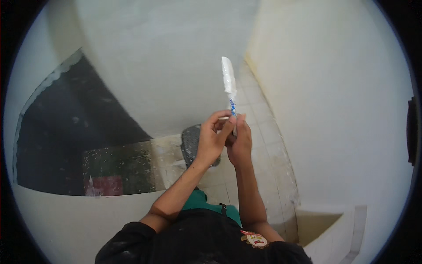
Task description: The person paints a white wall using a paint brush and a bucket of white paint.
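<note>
A: Hands first, in the head view. The left hand [212, 140] and the right hand [239, 143] meet in front of the chest, both closed around the lower end of a brush [229, 83].

B: Where exactly is the brush?

A: It stands nearly upright above the hands, its blue-and-white handle pinched between the fingertips, its white-coated head pointing up toward the wall corner [252, 57]. The left thumb and fingers wrap the handle from one side, the right hand from the other. I cannot tell which hand carries more of the weight.

B: What lies around it?

A: Below the hands, on the tiled floor [263, 132], sits a dark grey bucket [190, 143], partly hidden behind the left wrist. Far to the left of the hands a dark opening [66, 132] cuts into the pale wall. Down to the right of the hands a low white ledge [334, 229] juts out.

B: Which step would you call this?

A: My judgement: the brush is being handled or cleaned at its handle between strokes, not applied to a surface. A next move would call for one hand to take a firm single grip while the other lets go, keeping the wet head away from the clothes.
</note>
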A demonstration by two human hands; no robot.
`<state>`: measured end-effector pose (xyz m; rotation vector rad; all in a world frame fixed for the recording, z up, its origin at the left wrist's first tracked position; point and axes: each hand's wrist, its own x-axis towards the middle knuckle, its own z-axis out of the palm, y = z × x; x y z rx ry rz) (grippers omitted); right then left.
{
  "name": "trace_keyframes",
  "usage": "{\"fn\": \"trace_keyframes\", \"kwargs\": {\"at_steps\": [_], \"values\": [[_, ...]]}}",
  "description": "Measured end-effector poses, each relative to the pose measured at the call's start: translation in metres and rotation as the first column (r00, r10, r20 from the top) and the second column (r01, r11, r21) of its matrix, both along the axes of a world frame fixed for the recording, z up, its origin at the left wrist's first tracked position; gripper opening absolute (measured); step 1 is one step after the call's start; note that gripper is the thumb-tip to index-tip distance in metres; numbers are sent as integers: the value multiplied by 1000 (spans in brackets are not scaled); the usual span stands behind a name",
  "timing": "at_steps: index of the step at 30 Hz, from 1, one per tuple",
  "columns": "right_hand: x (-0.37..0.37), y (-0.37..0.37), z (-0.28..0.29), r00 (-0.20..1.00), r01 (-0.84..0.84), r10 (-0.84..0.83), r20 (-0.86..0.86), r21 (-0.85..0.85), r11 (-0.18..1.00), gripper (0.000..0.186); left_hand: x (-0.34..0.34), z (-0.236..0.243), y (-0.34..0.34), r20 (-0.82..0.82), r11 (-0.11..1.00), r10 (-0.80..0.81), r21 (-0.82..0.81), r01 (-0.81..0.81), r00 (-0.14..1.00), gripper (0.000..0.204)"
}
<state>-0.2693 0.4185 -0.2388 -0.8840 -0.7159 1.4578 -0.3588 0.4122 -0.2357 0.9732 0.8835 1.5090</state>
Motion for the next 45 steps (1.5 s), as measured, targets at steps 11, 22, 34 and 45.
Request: {"fn": "trace_keyframes", "kwargs": {"at_steps": [11, 22, 34, 45], "values": [[-227, 74, -27, 450, -853, 789, -419, 62, 519, 51, -207, 12, 13, -32, 787, 598, -168, -594, 801, 26], [-276, 91, -1, 736, -672, 459, 497, 457, 583, 53, -259, -9, 43, -306, 487, 861, 259, -834, 407, 27], [-219, 259, 212, 577, -808, 336, 744, 459, 370, 44, -229, 194, 165, -251, 602, 798, 378, -703, 549, 21], [-240, 281, 454, 815, -580, 355, 459, 656, 483, 27, -219, 475, 212, -17, 572, 815, 173, -801, 579, 26]]}}
